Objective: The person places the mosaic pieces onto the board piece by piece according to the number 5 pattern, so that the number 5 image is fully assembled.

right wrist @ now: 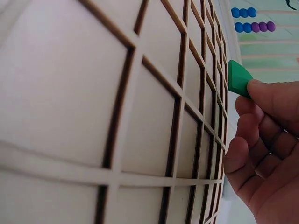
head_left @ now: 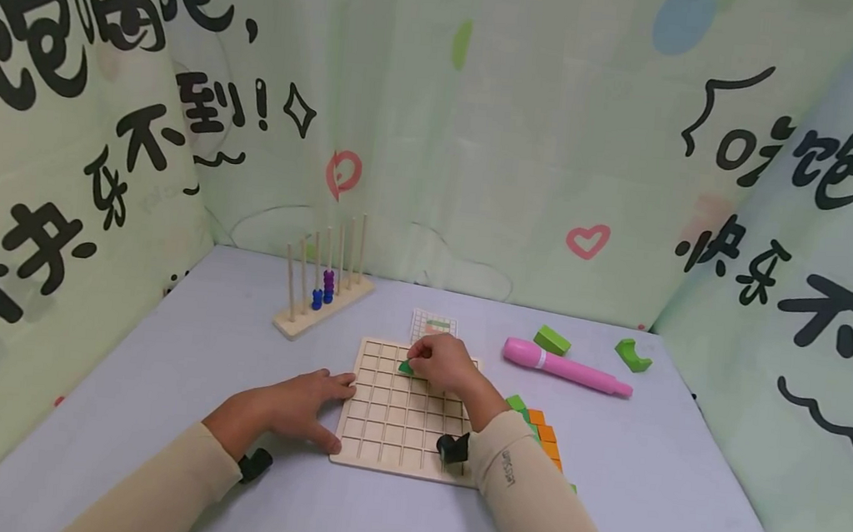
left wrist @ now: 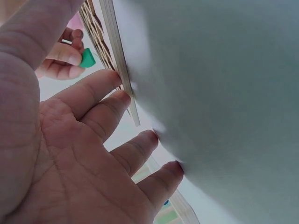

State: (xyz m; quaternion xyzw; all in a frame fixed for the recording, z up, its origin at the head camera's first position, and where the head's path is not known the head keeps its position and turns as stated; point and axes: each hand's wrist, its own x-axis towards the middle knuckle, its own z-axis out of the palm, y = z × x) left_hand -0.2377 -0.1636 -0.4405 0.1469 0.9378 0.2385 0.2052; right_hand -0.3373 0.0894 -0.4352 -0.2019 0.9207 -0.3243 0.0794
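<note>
A wooden grid board (head_left: 385, 413) with square cells lies flat on the table. My right hand (head_left: 446, 364) pinches a green block (right wrist: 238, 78) between thumb and fingers, over the far part of the board. The block has a curved edge in the right wrist view. My left hand (head_left: 303, 404) lies at the board's left edge with its fingers spread, thumb near the front corner. In the left wrist view, the fingers (left wrist: 105, 112) are extended and two fingertips are right at the board's side.
A wooden peg stand (head_left: 326, 304) with blue and purple beads stands at the back left. Behind the board lies a printed card (head_left: 434, 323). Rightward are a pink pen-shaped object (head_left: 569, 367), a green block (head_left: 552, 340), a green arch block (head_left: 633, 355) and several orange blocks (head_left: 547, 434).
</note>
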